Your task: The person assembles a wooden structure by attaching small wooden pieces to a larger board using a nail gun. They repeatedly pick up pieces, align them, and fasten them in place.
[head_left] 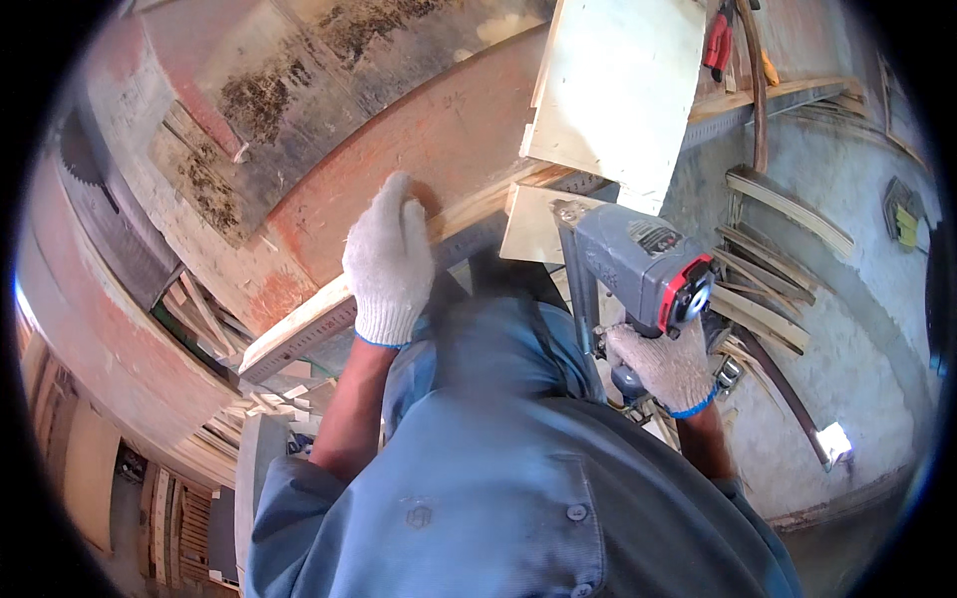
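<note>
My right hand [666,365], in a white knit glove, is wrapped round the handle of a grey nail gun [638,249] with a red-ringed rear cap. The gun's nose end lies over a small pale board [535,225] at the bench edge; whether they touch is hard to tell. Beyond it, a larger pale plywood panel [613,95] lies across the bench edge. My left hand [391,264], gloved the same way, is held over the edge of the reddish workbench [339,194]. Its fingers are stretched out, with nothing in them.
A wooden strip [299,324] runs along the bench edge. At the left is a toothed saw blade [95,179]. Red-handled pliers [718,45] lie at the far right. Wood strips [788,211] and a dark hose [783,389] lie on the floor at right.
</note>
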{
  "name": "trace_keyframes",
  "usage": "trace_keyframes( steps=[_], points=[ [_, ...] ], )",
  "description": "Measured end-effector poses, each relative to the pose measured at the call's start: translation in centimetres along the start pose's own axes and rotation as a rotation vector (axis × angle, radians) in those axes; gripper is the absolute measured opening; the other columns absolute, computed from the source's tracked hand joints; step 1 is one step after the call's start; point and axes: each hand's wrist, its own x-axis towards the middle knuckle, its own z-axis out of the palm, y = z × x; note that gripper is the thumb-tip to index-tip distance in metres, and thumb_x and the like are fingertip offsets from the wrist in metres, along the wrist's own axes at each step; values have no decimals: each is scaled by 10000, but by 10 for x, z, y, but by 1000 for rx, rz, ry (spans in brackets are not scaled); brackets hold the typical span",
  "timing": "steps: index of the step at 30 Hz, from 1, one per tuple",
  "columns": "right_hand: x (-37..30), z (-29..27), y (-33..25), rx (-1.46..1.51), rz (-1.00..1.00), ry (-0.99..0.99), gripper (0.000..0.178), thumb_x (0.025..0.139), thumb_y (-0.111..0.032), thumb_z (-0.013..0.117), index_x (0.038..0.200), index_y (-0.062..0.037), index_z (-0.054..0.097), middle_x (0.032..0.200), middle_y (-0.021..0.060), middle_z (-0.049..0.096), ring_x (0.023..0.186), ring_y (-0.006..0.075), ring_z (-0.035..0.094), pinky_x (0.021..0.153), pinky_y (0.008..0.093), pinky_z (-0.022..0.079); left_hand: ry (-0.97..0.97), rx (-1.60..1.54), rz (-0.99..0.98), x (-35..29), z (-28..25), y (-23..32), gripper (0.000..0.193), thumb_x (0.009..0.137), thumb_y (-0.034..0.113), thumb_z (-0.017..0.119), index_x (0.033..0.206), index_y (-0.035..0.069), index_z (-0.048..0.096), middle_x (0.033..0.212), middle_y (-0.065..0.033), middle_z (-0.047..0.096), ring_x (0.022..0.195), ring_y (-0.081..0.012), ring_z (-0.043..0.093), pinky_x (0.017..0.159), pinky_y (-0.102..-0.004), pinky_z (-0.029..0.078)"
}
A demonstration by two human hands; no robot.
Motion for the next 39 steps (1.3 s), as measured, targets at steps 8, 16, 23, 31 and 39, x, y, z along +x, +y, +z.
trace_keyframes(
  steps=[8, 16, 23, 31, 39],
  points=[
    [4, 10, -12, -291, -63, -32, 192, 852, -191, 757, 935, -23, 714, 786, 82, 719, 755, 216, 703, 732, 384, 551, -69, 74, -7, 2, 3, 1, 259, 998, 162, 637, 1236, 89, 708, 1005, -174, 747, 906, -371, 715, 798, -467, 554],
    [6, 3, -24, -367, -242, -54, 296, 859, -195, 778, 1073, -8, 694, 958, 128, 736, 887, 282, 718, 801, 415, 556, -122, 84, 11, 6, 6, -1, 228, 982, 151, 636, 1196, 102, 700, 945, -144, 733, 844, -365, 698, 756, -470, 539],
    [4, 2, -24, -417, 129, -190, 400, 887, -264, 768, 1184, -13, 673, 1080, 181, 723, 1012, 352, 707, 891, 440, 546, -102, 104, 42, 2, 8, 2, 221, 984, 160, 634, 1191, 112, 694, 959, -143, 734, 845, -359, 699, 755, -464, 539],
    [11, 10, 5, -324, -200, -6, 440, 878, -345, 757, 1169, -24, 676, 1055, 157, 724, 933, 367, 703, 851, 426, 568, -132, 36, 154, 0, 5, 2, 376, 959, 253, 670, 1284, 66, 646, 1032, -155, 734, 960, -377, 691, 852, -488, 530],
    [8, -1, 6, 332, 35, 68, 264, 860, -13, 645, 1123, 0, 632, 667, 38, 647, 574, 132, 638, 571, 292, 516, -324, 25, 365, -8, 7, 28, 743, 869, 343, 742, 1471, -12, 489, 1356, -230, 620, 1281, -422, 560, 1106, -516, 430]
  ],
)
